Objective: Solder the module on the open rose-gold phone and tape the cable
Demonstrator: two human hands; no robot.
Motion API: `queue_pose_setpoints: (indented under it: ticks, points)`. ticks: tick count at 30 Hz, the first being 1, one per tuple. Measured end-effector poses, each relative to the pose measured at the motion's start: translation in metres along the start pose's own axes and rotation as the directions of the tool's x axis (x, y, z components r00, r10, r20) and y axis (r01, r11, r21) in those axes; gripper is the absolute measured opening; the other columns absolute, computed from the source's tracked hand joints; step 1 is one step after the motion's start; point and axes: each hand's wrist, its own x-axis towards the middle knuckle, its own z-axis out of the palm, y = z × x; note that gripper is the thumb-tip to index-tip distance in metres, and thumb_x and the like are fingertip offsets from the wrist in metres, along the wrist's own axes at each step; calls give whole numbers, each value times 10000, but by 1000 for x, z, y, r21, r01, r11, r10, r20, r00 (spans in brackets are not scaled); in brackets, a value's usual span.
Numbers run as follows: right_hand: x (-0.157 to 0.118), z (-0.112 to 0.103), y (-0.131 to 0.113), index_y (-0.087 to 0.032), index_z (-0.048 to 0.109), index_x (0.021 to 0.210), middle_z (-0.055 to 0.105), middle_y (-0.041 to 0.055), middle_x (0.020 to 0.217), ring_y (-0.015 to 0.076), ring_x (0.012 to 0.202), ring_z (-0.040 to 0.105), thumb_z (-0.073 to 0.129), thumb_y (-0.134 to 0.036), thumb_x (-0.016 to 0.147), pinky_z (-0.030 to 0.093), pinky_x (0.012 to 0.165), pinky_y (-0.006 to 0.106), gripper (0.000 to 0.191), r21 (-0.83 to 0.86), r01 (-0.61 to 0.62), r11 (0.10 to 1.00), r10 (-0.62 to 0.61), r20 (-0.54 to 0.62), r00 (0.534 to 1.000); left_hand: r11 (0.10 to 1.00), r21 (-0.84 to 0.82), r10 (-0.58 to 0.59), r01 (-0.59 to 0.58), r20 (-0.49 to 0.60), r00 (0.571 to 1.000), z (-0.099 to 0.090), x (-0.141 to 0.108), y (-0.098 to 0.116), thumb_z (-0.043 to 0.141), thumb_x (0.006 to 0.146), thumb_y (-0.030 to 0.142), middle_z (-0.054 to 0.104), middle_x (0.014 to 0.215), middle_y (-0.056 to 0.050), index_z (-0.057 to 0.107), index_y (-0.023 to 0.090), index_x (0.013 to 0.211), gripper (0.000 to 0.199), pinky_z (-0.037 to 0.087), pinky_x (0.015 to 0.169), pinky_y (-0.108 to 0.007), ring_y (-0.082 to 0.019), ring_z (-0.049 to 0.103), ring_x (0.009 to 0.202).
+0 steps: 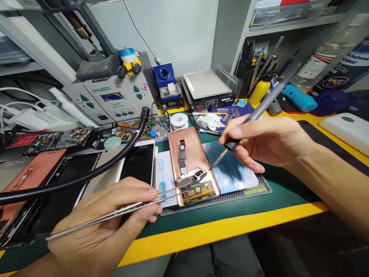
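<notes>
Left hand (pixel 106 219) pinches metal tweezers (pixel 115 211) between thumb and fingers, their tips over the lower end of a copper-coloured phone panel (pixel 194 148). The right hand (pixel 259 138) grips a soldering iron (pixel 271 94) like a pen, its tip close to a silvery metal part (pixel 188 178) on that panel; whether either tool touches is impossible to tell. A dark flex cable (pixel 182 157) runs up the panel from the part. The panel lies upright in view on a blue-and-white printed sheet (pixel 230 165), over a perforated mat (pixel 250 191). Behind it stand a white spool (pixel 179 121), a flat-topped heater (pixel 207 85) and a small unit (pixel 172 103) reading 385. At left, a black hose (pixel 115 159) arches over 1 white-framed phone (pixel 141 159).
</notes>
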Motion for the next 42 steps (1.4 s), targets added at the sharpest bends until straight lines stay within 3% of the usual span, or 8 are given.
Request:
queue_pose_setpoints:
  ticks: [5, 9, 14, 18, 27, 32, 37, 42]
  points:
    - [-1, -2, 3, -156, 791, 685, 628, 1, 415, 132, 255, 514, 746, -223, 698, 409, 253, 192, 82, -36, -10, 999, 9, -22, 1000, 997, 61, 35, -42, 111, 993, -7, 2, -1, 737, 958, 182, 848, 933, 0, 816, 341, 1179, 283, 695, 601, -230, -184, 822, 765]
    - [0, -3, 7, -157, 776, 673, 630, 16, 420, 137, 250, 512, 779, -246, 712, 404, 250, 201, 97, -64, -18, 998, 18, 6, 1000, 995, 85, 36, -50, 154, 987, -9, 0, -3, 725, 995, 252, 869, 1114, -26, 831, 366, 1212, 266, 709, 598, -254, -194, 835, 760]
    - [2, -3, 11, -170, 716, 622, 623, -9, 434, 124, 262, 523, 837, -254, 743, 413, 250, 195, 191, -74, 13, 997, -12, 15, 1000, 997, 77, -8, -2, 134, 991, -4, -10, -3, 771, 962, 259, 886, 1021, 19, 805, 386, 1265, 330, 711, 559, -283, -200, 825, 702]
    - [2, -4, 10, -162, 734, 670, 646, -1, 452, 140, 275, 556, 798, -243, 770, 431, 260, 202, 144, -69, 10, 998, -8, 18, 1000, 998, 59, -20, 18, 37, 999, 0, -18, -2, 746, 958, 219, 882, 1102, 1, 772, 385, 1341, 418, 675, 463, -310, -225, 824, 717]
    - [2, -3, 7, -181, 702, 667, 653, 8, 450, 152, 291, 576, 784, -269, 771, 468, 288, 222, 159, -100, -12, 995, 16, 48, 999, 997, 62, 33, -38, 72, 997, 5, -8, 7, 688, 978, 152, 861, 1052, -21, 751, 352, 1344, 422, 741, 773, -401, -262, 834, 935]
    - [2, -5, 11, -176, 708, 682, 666, 6, 463, 158, 297, 599, 818, -298, 789, 469, 293, 212, 195, -94, 7, 996, -1, 62, 998, 990, 52, 120, -130, 160, 980, 6, 8, 13, 649, 955, 86, 874, 1028, -17, 739, 340, 1333, 464, 734, 751, -301, -230, 851, 930]
    - [1, -4, 10, -160, 777, 715, 678, 29, 452, 174, 305, 614, 816, -289, 759, 489, 292, 222, 142, -99, 10, 995, -5, 44, 999, 993, 61, 90, -101, 158, 983, 7, 7, 13, 642, 947, 81, 877, 1067, -32, 728, 357, 1340, 488, 724, 679, -289, -239, 853, 950]
    - [2, -3, 8, -129, 790, 758, 715, 59, 483, 196, 343, 658, 798, -289, 760, 513, 304, 226, 161, -119, -2, 993, 7, 45, 999, 988, 105, 99, -115, 152, 983, 8, 4, 12, 666, 960, 110, 882, 1161, -25, 714, 352, 1360, 470, 744, 869, -327, -252, 864, 1027]
